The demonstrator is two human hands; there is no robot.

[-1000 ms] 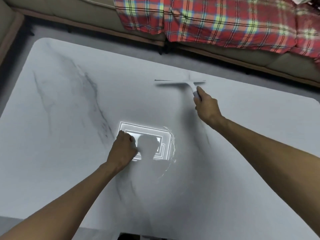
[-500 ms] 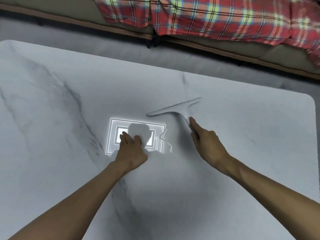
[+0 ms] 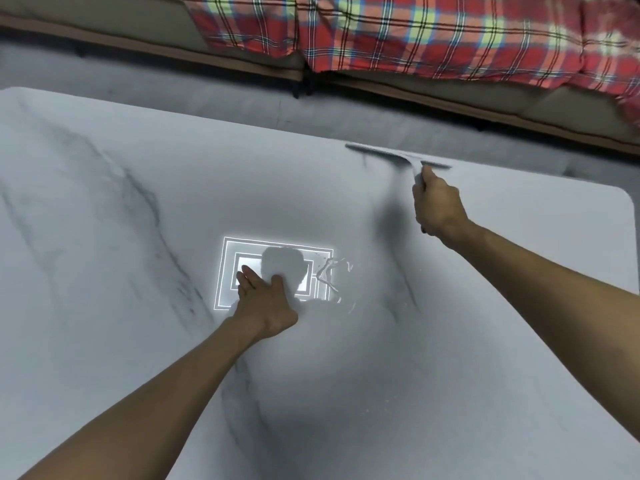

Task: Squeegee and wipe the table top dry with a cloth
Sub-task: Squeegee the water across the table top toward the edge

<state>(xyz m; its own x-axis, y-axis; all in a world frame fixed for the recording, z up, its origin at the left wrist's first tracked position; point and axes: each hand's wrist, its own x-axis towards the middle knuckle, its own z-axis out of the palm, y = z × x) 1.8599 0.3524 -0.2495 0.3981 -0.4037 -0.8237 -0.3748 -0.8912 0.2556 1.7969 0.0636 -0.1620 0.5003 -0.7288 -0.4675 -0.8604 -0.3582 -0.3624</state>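
Observation:
A white marble table top (image 3: 104, 237) with grey veins fills the view. My right hand (image 3: 438, 206) grips the handle of a grey squeegee (image 3: 398, 155), whose blade lies near the far edge of the table, right of centre. My left hand (image 3: 265, 299) rests flat on the table with straight fingers, over the bright reflection of a ceiling light. A small streak of water (image 3: 332, 275) glints just right of that hand. No cloth is in view.
Beyond the far table edge runs a strip of grey floor (image 3: 242, 109), then a sofa (image 3: 121, 26) draped with a red plaid blanket (image 3: 415, 32). The table's rounded far right corner (image 3: 627, 202) is close to my right arm.
My right hand has pushed the squeegee from the table's middle out to the far edge, and the blade has turned level. My left hand has stayed flat at the light's reflection.

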